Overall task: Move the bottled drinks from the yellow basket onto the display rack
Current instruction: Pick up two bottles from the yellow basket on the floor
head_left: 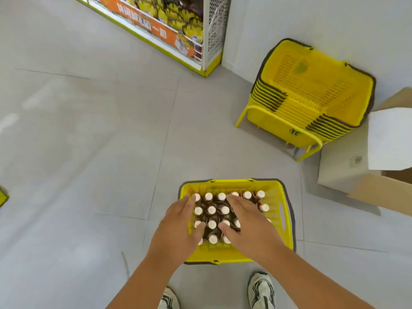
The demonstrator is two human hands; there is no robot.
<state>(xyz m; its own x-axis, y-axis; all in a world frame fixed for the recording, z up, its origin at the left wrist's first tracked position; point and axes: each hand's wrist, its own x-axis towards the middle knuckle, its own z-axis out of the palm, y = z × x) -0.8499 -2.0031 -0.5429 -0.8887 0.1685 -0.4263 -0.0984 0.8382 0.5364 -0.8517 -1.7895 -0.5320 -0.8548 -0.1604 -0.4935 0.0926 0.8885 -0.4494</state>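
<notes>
reaching down with both hands into the yellow basket [278, 210] on the grey tiled floor [89, 141], person standing right over it, sneakers [262, 291] at the bottom edge. basket is packed with upright bottled drinks [211, 210], dark liquid, white caps, in rows. left hand [178, 228] spread flat over the left-side bottles, fingers [191, 200] reaching to the far-left cap, thumb lying between caps in the near rows; grip is apart, nothing clamped. right hand [247, 226] also spread over the middle and right bottles, thumb pointing left by a cap in the third row; grip apart too, resting on or just above the caps (cannot tell if touching). a few caps on the far-right row show uncovered beyond the right hand. basket handles are folded down along the rim.

display rack [209, 34] is well apart, up top center, white mesh end panel and yellow-green base, shelves loaded with yellow packaged goods and an orange price strip. stack of nested yellow baskets [312, 94] on a yellow stand sits against the wall at right, near an open cardboard box [365, 157] at the right edge. all bottles in view are in the basket.
</notes>
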